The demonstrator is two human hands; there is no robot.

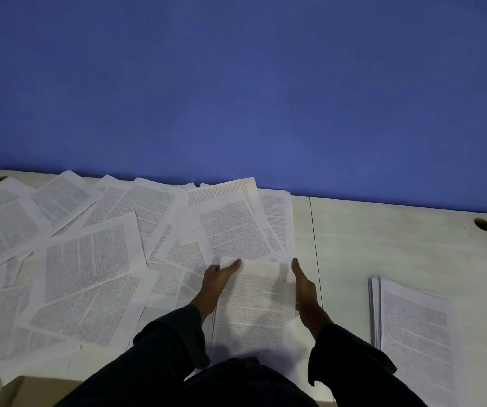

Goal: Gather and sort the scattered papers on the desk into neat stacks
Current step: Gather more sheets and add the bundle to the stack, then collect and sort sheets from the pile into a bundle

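Several printed white sheets (89,259) lie scattered and overlapping over the left and middle of the pale desk (383,236). In front of me a small bundle of sheets (257,304) is held between both hands. My left hand (217,282) grips its left edge, thumb on top of the upper corner. My right hand (305,286) lies against its right edge, fingers straight along the side. A squared stack of printed pages (412,324) rests on the desk to the right, apart from both hands.
A blue partition wall (236,83) rises behind the desk. A cable hole with a dark cable (483,224) sits at the far right. A seam (315,245) runs across the desktop. A cardboard box corner (16,392) shows at bottom left.
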